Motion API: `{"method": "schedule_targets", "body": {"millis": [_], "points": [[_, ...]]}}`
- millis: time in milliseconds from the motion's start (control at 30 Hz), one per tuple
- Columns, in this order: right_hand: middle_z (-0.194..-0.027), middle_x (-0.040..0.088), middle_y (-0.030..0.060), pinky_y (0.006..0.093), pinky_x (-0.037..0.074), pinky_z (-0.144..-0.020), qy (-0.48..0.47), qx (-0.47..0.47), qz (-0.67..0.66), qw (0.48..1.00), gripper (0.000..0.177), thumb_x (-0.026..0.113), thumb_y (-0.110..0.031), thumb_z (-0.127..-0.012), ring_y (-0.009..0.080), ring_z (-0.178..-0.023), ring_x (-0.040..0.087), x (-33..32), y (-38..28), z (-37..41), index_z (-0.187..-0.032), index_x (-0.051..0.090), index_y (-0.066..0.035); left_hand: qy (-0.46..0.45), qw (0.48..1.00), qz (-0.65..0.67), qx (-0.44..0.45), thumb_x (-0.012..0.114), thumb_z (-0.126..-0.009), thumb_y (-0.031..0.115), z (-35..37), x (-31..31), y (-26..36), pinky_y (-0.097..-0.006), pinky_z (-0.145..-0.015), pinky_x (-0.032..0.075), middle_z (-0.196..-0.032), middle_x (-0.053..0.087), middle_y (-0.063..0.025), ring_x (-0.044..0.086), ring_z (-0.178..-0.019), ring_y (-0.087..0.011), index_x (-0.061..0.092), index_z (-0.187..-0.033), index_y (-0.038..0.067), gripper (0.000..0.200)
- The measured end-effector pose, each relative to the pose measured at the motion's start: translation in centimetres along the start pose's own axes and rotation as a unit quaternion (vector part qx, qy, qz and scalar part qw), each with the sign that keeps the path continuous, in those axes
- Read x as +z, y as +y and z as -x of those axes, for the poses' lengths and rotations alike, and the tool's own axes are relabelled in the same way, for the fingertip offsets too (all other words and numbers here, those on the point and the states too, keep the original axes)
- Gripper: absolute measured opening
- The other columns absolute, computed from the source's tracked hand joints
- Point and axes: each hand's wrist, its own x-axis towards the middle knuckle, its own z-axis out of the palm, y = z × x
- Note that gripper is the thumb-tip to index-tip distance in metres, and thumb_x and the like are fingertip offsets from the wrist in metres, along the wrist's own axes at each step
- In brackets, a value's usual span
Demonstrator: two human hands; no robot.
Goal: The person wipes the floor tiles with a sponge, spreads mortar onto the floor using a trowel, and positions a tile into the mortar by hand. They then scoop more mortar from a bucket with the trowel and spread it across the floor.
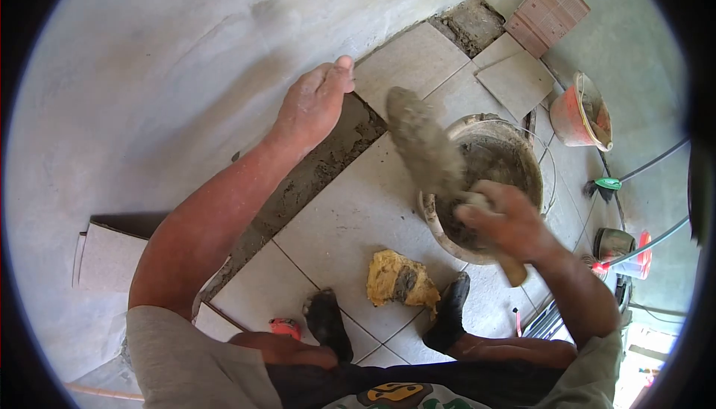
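My right hand [503,219] is wrapped round a trowel, whose wooden handle end [514,271] sticks out below the fist. Grey wet mortar [421,140] is heaped along the trowel's blade, which is blurred by motion and reaches left past the rim of a mortar bucket [436,230]. More mortar lies inside that bucket. Beside the wall, my left hand [317,103] is held over the untiled strip [321,170] with nothing visible in it. Its fingers show partly and look loosely extended. Pale floor tiles [350,215] border the strip.
A yellow sponge [403,282] lies between my feet. Loose tiles [514,84] and a reddish tile [548,13] are in the far corner. An orange bucket [582,114] and a green brush [608,183] stand right. A red tool [285,328] is by my left foot.
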Motion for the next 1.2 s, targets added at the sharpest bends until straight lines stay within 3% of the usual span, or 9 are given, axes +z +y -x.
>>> {"method": "schedule_targets", "body": {"millis": [267,367,433,533,667,733,833,933,1200], "points": [[-0.07,0.057,0.0059,0.0313,0.048,-0.053,-0.018,0.043,-0.394,0.918,0.036,0.061,-0.038,-0.088,0.0153,-0.059,0.057,19.9,-3.2,-12.7,-0.094,0.056,-0.003,0.098,0.987,0.131,-0.001,0.038,-0.096,0.056,2.0,-1.7,-7.0,-0.0356,-0.097,0.041,-0.116,0.061,-0.0205,0.059,-0.11,-0.0261,0.053,-0.12,-0.008,0.07],[-0.068,0.055,0.0047,0.0329,0.047,-0.049,-0.008,0.059,-0.559,0.827,0.033,0.06,-0.037,-0.088,0.017,-0.053,0.055,24.5,-1.9,-17.7,-0.088,0.053,-0.006,0.126,0.975,0.167,-0.073,0.039,-0.097,0.053,5.6,-2.6,-11.8,-0.0358,-0.095,0.042,-0.116,0.061,-0.0186,0.06,-0.105,-0.0245,0.054,-0.121,-0.006,0.065],[-0.066,0.053,0.0045,0.034,0.047,-0.046,0.012,0.118,-0.707,0.697,0.029,0.059,-0.035,-0.089,0.0189,-0.049,0.054,25.7,-1.4,-19.6,-0.084,0.051,-0.008,0.142,0.964,0.189,-0.124,0.04,-0.097,0.051,7.7,-2.6,-13.5,-0.0355,-0.093,0.043,-0.115,0.062,-0.0173,0.061,-0.102,-0.0233,0.054,-0.121,-0.005,0.063],[-0.065,0.053,0.0052,0.0347,0.047,-0.046,0.009,0.073,-0.743,0.666,0.028,0.057,-0.034,-0.09,0.0189,-0.047,0.053,26.2,-1.3,-19.5,-0.084,0.051,-0.008,0.152,0.946,0.216,-0.186,0.041,-0.098,0.049,8.2,-2.8,-14.6,-0.0336,-0.088,0.046,-0.112,0.063,-0.015,0.062,-0.095,-0.0201,0.056,-0.12,-0.002,0.057],[-0.066,0.053,0.0053,0.0338,0.046,-0.045,0.022,0.13,-0.719,0.682,0.028,0.056,-0.034,-0.09,0.0182,-0.045,0.053,26.2,-1.9,-20.3,-0.085,0.051,-0.007,0.124,0.942,0.25,-0.186,0.043,-0.097,0.05,7.2,-2.0,-14.9,-0.0318,-0.084,0.046,-0.109,0.063,-0.013,0.061,-0.093,-0.0179,0.056,-0.119,0.0,0.056],[-0.066,0.052,0.0052,0.0323,0.046,-0.046,-0.007,0.101,-0.633,0.767,0.028,0.057,-0.034,-0.09,0.018,-0.046,0.053,25.3,-2.5,-19.1,-0.085,0.051,-0.007,0.127,0.934,0.273,-0.194,0.045,-0.096,0.051,6.9,-1.7,-15.4,-0.0317,-0.085,0.045,-0.11,0.062,-0.0125,0.06,-0.094,-0.0175,0.055,-0.12,0.0,0.058],[-0.068,0.053,0.0055,0.0313,0.046,-0.046,0.04,0.117,-0.57,0.812,0.027,0.057,-0.032,-0.09,0.0175,-0.05,0.053,24.5,-3.6,-18.0,-0.088,0.051,-0.006,0.103,0.943,0.257,-0.186,0.046,-0.095,0.051,7.4,-1.5,-16.0,-0.0316,-0.084,0.045,-0.11,0.063,-0.0126,0.06,-0.093,-0.0175,0.055,-0.12,0.0,0.057],[-0.071,0.053,0.0055,0.0312,0.046,-0.047,0.136,0.06,-0.552,0.82,0.025,0.058,-0.03,-0.09,0.0169,-0.054,0.053,27.1,-2.7,-18.6,-0.091,0.051,-0.006,0.091,0.944,0.239,-0.209,0.046,-0.095,0.051,8.4,-1.8,-15.9,-0.0314,-0.083,0.045,-0.11,0.063,-0.0121,0.06,-0.092,-0.0169,0.056,-0.119,0.001,0.056],[-0.074,0.052,0.0068,0.0331,0.046,-0.047,0.108,0.126,-0.664,0.729,0.021,0.056,-0.026,-0.088,0.0186,-0.055,0.053,27.1,-4.2,-18.0,-0.094,0.05,-0.007,0.114,0.949,0.212,-0.201,0.045,-0.096,0.049,10.3,-3.7,-15.5,-0.0303,-0.083,0.045,-0.108,0.062,-0.0098,0.059,-0.092,-0.0151,0.055,-0.119,0.002,0.053]]}}
